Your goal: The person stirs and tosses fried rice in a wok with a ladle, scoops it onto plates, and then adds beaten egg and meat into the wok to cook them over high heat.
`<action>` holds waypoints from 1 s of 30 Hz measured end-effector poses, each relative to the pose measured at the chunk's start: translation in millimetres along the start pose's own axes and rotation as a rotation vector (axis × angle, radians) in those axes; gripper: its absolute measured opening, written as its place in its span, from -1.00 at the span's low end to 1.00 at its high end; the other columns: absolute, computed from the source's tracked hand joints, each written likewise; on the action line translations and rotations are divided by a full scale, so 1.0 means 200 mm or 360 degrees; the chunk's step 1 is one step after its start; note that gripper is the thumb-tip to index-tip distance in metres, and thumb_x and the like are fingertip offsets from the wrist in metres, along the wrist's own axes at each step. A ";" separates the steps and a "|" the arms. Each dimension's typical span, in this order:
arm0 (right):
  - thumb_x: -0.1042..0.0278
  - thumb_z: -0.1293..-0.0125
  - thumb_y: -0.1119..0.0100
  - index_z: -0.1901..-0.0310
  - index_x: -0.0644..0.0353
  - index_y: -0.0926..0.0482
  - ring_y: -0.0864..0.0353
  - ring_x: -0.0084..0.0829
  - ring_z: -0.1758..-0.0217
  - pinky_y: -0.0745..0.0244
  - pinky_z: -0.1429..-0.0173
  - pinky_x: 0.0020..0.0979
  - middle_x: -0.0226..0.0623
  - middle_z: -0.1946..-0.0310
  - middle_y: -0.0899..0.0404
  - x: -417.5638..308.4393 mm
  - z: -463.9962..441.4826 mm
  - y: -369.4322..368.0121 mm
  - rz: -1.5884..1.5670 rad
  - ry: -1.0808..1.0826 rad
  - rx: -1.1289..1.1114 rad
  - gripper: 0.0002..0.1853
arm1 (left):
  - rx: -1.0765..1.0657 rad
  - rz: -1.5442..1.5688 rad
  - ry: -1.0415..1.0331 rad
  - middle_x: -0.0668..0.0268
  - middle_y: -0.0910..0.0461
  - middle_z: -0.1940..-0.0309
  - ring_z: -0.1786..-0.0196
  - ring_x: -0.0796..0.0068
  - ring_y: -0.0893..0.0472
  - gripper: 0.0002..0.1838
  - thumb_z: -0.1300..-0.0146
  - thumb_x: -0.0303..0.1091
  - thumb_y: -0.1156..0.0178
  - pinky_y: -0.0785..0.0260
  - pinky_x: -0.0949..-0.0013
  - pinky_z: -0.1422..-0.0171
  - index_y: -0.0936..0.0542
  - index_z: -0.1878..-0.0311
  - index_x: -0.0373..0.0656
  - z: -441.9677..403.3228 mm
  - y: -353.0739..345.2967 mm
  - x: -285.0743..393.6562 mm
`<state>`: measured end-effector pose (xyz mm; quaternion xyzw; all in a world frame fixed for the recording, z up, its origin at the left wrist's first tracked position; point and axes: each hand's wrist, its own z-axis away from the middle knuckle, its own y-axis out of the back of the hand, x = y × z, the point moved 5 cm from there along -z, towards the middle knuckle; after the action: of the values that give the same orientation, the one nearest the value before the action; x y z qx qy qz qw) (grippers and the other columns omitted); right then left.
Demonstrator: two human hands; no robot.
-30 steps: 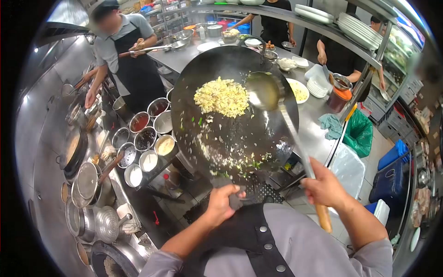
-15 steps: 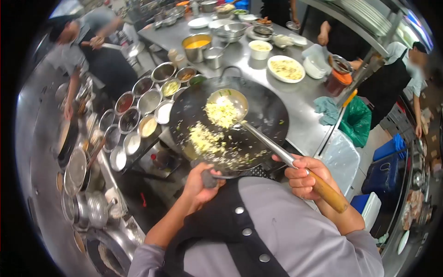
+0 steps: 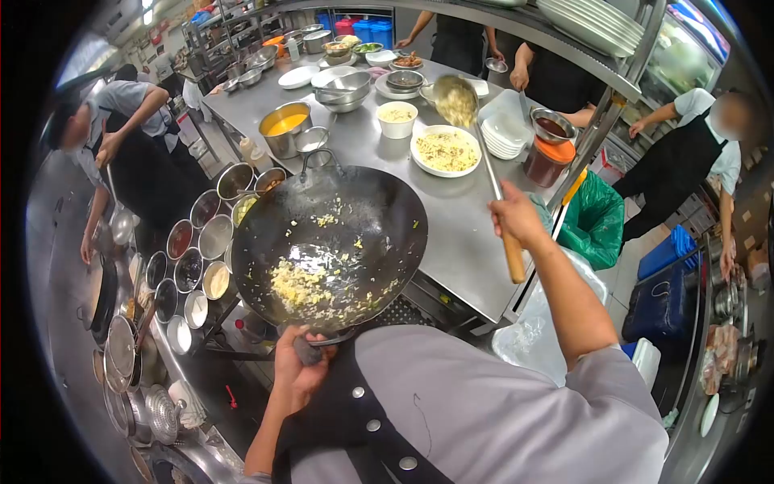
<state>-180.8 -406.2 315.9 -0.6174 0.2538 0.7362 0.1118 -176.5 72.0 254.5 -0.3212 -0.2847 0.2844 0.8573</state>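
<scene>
My left hand (image 3: pixel 297 371) is closed around the near handle of a big black wok (image 3: pixel 375 230), with a grey cloth in the grip. Loose fried rice with yellow bits (image 3: pixel 302 286) lies in the wok's near part. My right hand (image 3: pixel 518 216) grips the wooden handle of a long ladle (image 3: pixel 491 165). The ladle's bowl, blurred and loaded with rice, is held above the steel table just beyond a white dish of fried rice (image 3: pixel 445 152). A white tub (image 3: pixel 397 118) of similar food stands left of that dish.
Metal ingredient pots (image 3: pixel 215 236) crowd the left. A pot of orange liquid (image 3: pixel 285 129) stands beyond the wok. At right are stacked white containers (image 3: pixel 504 133), an orange-lidded tub (image 3: pixel 550 161), a green bag (image 3: pixel 592 222) and a shelf post (image 3: pixel 625 97). Several co-workers stand around.
The ladle of rice has moved from over the wok, away and to the right, toward the white dish. My right arm has stretched out. The wok now appears farther left and tilted; my left hand still grips it.
</scene>
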 end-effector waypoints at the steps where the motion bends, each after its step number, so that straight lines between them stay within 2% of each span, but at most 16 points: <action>1: 0.47 -0.35 -0.12 -0.21 0.23 -0.46 -0.49 -0.49 0.61 -0.44 0.58 -0.37 -0.35 0.52 -0.49 0.13 -0.10 0.00 0.0001 0.0002 -0.0007 -0.61 | -0.0014 -0.0008 -0.0012 0.39 -0.63 0.53 0.40 0.41 -0.70 -0.89 -0.26 -0.46 -0.22 -0.62 0.26 0.15 -0.55 0.42 -0.11 0.00 -0.02 0.00; 4: 0.47 -0.32 -0.15 -0.33 0.28 -0.42 -0.53 -0.45 0.57 -0.54 0.54 -0.33 -0.27 0.49 -0.52 0.36 -0.22 0.03 0.0383 -0.0099 -0.0065 -0.48 | 0.0055 0.0009 -0.0056 0.41 -0.64 0.52 0.39 0.42 -0.71 -0.90 -0.26 -0.45 -0.21 -0.63 0.25 0.15 -0.55 0.40 -0.11 -0.01 -0.05 -0.01; 5: 0.45 -0.30 -0.17 -0.38 0.25 -0.39 -0.61 -0.32 0.50 -0.59 0.45 -0.26 -0.15 0.43 -0.58 0.36 -0.23 0.05 0.0449 -0.0067 -0.0039 -0.42 | 0.0055 0.0014 -0.0065 0.41 -0.64 0.52 0.39 0.42 -0.71 -0.90 -0.26 -0.45 -0.21 -0.63 0.25 0.15 -0.55 0.40 -0.11 -0.03 -0.05 -0.01; 6: 0.43 -0.27 -0.18 -0.42 0.23 -0.37 -0.68 -0.19 0.43 -0.64 0.36 -0.19 -0.03 0.38 -0.64 0.37 -0.23 0.07 0.0514 -0.0036 -0.0012 -0.36 | 0.0075 0.0027 -0.0057 0.41 -0.59 0.47 0.39 0.46 -0.65 -0.93 -0.23 -0.44 -0.22 -0.59 0.24 0.14 -0.51 0.29 -0.11 -0.05 -0.03 -0.01; 7: 0.43 -0.27 -0.18 -0.42 0.23 -0.37 -0.68 -0.19 0.43 -0.64 0.36 -0.19 -0.03 0.38 -0.64 0.40 -0.23 0.07 0.0514 -0.0033 -0.0019 -0.36 | 0.0096 0.0041 -0.0047 0.41 -0.53 0.42 0.39 0.50 -0.60 -0.82 -0.19 -0.44 -0.24 -0.55 0.22 0.13 -0.47 0.17 -0.10 -0.06 -0.02 -0.01; 9: 0.41 -0.26 -0.17 -0.49 0.18 -0.32 -0.74 0.10 0.20 -0.65 0.07 -0.08 0.20 0.22 -0.69 0.44 -0.24 0.09 0.0936 0.0263 0.0222 -0.29 | 0.0099 0.0083 -0.0046 0.41 -0.53 0.41 0.40 0.51 -0.59 -0.83 -0.20 -0.45 -0.23 -0.56 0.23 0.13 -0.47 0.17 -0.10 -0.08 -0.02 -0.01; 13: 0.38 -0.24 -0.17 -0.49 0.14 -0.31 -0.67 0.27 -0.02 -0.55 -0.16 -0.04 0.32 0.09 -0.66 0.33 -0.24 0.12 0.1009 0.0304 0.0194 -0.28 | 0.0118 0.0115 -0.0050 0.40 -0.55 0.38 0.41 0.56 -0.60 -0.83 -0.21 -0.47 -0.22 -0.59 0.30 0.15 -0.47 0.15 -0.11 -0.08 -0.04 -0.02; 15: 0.39 -0.26 -0.18 -0.51 0.13 -0.29 -0.74 0.10 0.23 -0.64 0.07 -0.08 0.17 0.25 -0.69 0.39 -0.29 0.12 0.0794 0.0304 0.0283 -0.27 | 0.0107 0.0061 -0.0071 0.39 -0.55 0.37 0.42 0.57 -0.60 -0.82 -0.21 -0.48 -0.22 -0.60 0.33 0.15 -0.47 0.15 -0.11 -0.06 -0.06 -0.02; 16: 0.39 -0.26 -0.18 -0.51 0.13 -0.29 -0.74 0.10 0.23 -0.64 0.07 -0.08 0.17 0.25 -0.69 0.36 -0.27 0.12 0.0795 0.0301 0.0292 -0.27 | 0.0097 0.0020 -0.0100 0.39 -0.56 0.37 0.42 0.57 -0.61 -0.82 -0.21 -0.48 -0.22 -0.61 0.36 0.16 -0.48 0.14 -0.11 -0.06 -0.06 -0.02; 18: 0.43 -0.29 -0.18 -0.53 0.09 -0.26 -0.67 -0.24 0.52 -0.61 0.37 -0.22 -0.11 0.45 -0.62 0.21 -0.19 0.09 0.0452 0.0131 0.0187 -0.26 | 0.0062 0.0063 -0.0023 0.41 -0.60 0.44 0.41 0.52 -0.65 -0.92 -0.23 -0.47 -0.22 -0.63 0.34 0.17 -0.51 0.24 -0.11 -0.07 -0.05 -0.02; 19: 0.43 -0.29 -0.18 -0.53 0.09 -0.26 -0.67 -0.24 0.52 -0.61 0.37 -0.22 -0.11 0.45 -0.62 0.13 -0.09 0.07 0.0452 0.0129 0.0194 -0.26 | 0.0032 0.0110 0.0047 0.43 -0.63 0.52 0.41 0.46 -0.70 -0.95 -0.24 -0.46 -0.21 -0.65 0.32 0.19 -0.55 0.35 -0.11 -0.07 -0.05 -0.02; 21: 0.47 -0.34 -0.17 -0.56 0.05 -0.22 -0.49 -0.55 0.66 -0.45 0.57 -0.41 -0.37 0.57 -0.46 -0.05 0.16 0.00 0.0244 0.0262 0.0183 -0.25 | -0.0004 0.0110 0.0076 0.41 -0.64 0.49 0.41 0.48 -0.70 -0.95 -0.25 -0.45 -0.21 -0.65 0.35 0.21 -0.55 0.34 -0.11 -0.05 -0.02 -0.01; 25: 0.51 -0.39 -0.17 -0.60 -0.05 -0.13 -0.43 -0.61 0.66 -0.38 0.57 -0.48 -0.44 0.51 -0.48 -0.09 0.72 -0.18 -0.0111 0.0246 -0.0074 -0.22 | -0.0077 0.0200 0.0192 0.32 -0.62 0.34 0.38 0.50 -0.65 -0.94 -0.25 -0.44 -0.22 -0.63 0.48 0.24 -0.55 0.28 -0.18 -0.02 -0.16 0.03; 27: 0.51 -0.41 -0.18 -0.61 -0.08 -0.10 -0.41 -0.64 0.64 -0.38 0.55 -0.50 -0.47 0.48 -0.48 0.05 0.89 -0.35 -0.0260 0.0195 -0.0367 -0.21 | -0.0472 0.0180 0.0343 0.27 -0.56 0.28 0.34 0.47 -0.57 -0.86 -0.21 -0.45 -0.25 -0.60 0.57 0.26 -0.53 0.20 -0.24 -0.17 -0.31 0.07; 29: 0.46 -0.41 -0.23 -0.60 -0.06 -0.17 -0.48 -0.67 0.52 -0.45 0.42 -0.53 -0.39 0.35 -0.59 0.14 0.96 -0.46 0.0085 -0.0032 -0.0611 -0.23 | -0.0379 0.0269 0.0408 0.31 -0.52 0.35 0.33 0.45 -0.54 -0.84 -0.17 -0.44 -0.28 -0.57 0.60 0.27 -0.53 0.21 -0.20 -0.36 -0.21 0.05; 30: 0.46 -0.40 -0.24 -0.60 -0.04 -0.18 -0.50 -0.68 0.46 -0.47 0.39 -0.54 -0.36 0.27 -0.62 0.12 1.00 -0.48 0.0235 0.0045 -0.0580 -0.23 | -0.0335 0.0345 0.0462 0.35 -0.48 0.41 0.32 0.44 -0.50 -0.81 -0.13 -0.43 -0.31 -0.54 0.63 0.28 -0.52 0.21 -0.16 -0.42 -0.23 0.05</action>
<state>-310.4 -226.4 292.8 -0.6174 0.1625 0.7673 -0.0598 -99.1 16.5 236.9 -0.4751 -0.1503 0.2944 0.8155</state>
